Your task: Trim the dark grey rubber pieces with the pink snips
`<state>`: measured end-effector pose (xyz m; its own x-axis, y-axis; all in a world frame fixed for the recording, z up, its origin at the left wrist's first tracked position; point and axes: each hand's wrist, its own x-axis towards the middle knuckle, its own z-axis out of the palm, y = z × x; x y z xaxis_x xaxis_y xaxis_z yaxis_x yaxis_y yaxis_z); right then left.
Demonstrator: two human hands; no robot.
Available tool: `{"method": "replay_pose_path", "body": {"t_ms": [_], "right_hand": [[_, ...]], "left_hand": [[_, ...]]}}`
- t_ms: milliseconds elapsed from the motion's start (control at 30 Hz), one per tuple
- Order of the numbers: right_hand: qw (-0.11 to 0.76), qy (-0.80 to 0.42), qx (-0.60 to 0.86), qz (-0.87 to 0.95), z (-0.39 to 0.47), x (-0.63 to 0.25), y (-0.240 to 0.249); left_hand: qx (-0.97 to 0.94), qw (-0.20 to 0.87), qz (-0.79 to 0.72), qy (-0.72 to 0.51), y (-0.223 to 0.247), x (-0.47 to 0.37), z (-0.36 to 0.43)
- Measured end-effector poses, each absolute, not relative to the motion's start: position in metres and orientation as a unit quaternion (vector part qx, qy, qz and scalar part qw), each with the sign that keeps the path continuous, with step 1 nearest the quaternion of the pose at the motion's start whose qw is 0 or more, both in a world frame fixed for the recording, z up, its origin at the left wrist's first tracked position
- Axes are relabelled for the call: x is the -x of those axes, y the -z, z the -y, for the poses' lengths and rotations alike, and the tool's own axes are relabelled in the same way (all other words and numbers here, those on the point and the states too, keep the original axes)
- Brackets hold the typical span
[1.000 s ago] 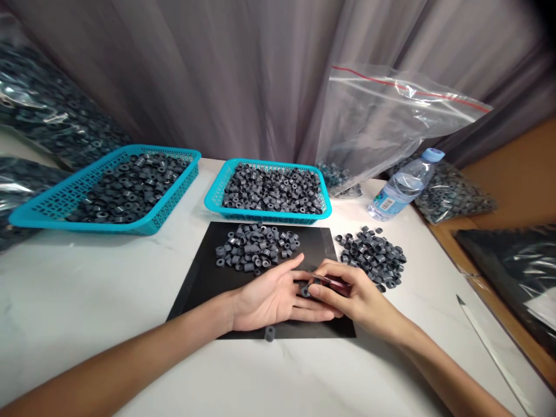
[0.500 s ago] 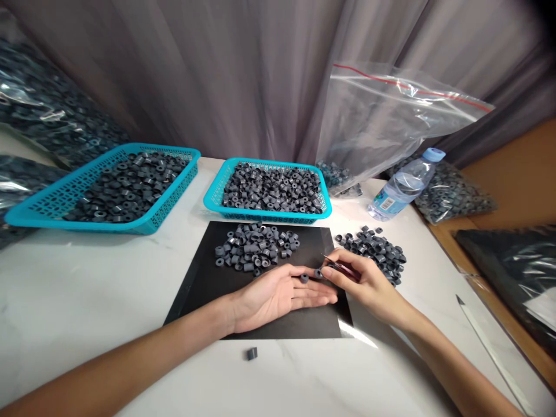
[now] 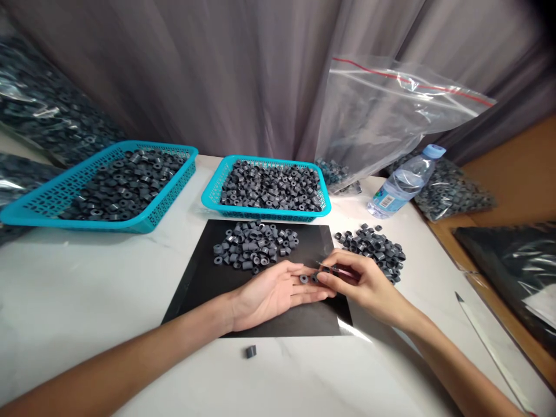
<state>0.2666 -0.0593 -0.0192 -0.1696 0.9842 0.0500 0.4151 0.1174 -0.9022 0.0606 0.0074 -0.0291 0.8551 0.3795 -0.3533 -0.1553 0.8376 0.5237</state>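
Note:
My left hand (image 3: 269, 296) lies palm up over the black mat (image 3: 195, 298), its fingers stretched out flat. On those fingers rests a small grey ring-shaped piece (image 3: 303, 279). A second grey piece (image 3: 314, 278) is at the fingertips of my right hand (image 3: 369, 284), just above the left fingers. That right hand is closed around a thin pointed tool (image 3: 345, 273) with a reddish shaft; its exact kind is unclear. One pile of grey pieces (image 3: 254, 246) is on the mat, and another pile (image 3: 380, 252) lies to its right.
Behind the mat stand two blue baskets (image 3: 267, 214) (image 3: 78, 225) full of grey pieces. A zip bag (image 3: 369, 121) and a water bottle (image 3: 402, 182) are at the back right. One loose piece (image 3: 251, 351) lies in front. Filled bags (image 3: 47, 98) crowd the left.
The ring on my left fingers has turned so its hole faces up toward me. My right hand has shifted slightly left, bringing its piece lower over the left fingers.

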Motion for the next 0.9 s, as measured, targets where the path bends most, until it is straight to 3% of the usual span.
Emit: {"method": "replay_pose_path", "body": {"t_ms": [900], "right_hand": [[0.376,-0.349,0.552,0.658,0.0599,-0.2664,0.02]], "left_hand": [[-0.275,0.923,-0.222,-0.151,0.027,-0.0632,-0.0074]]}}
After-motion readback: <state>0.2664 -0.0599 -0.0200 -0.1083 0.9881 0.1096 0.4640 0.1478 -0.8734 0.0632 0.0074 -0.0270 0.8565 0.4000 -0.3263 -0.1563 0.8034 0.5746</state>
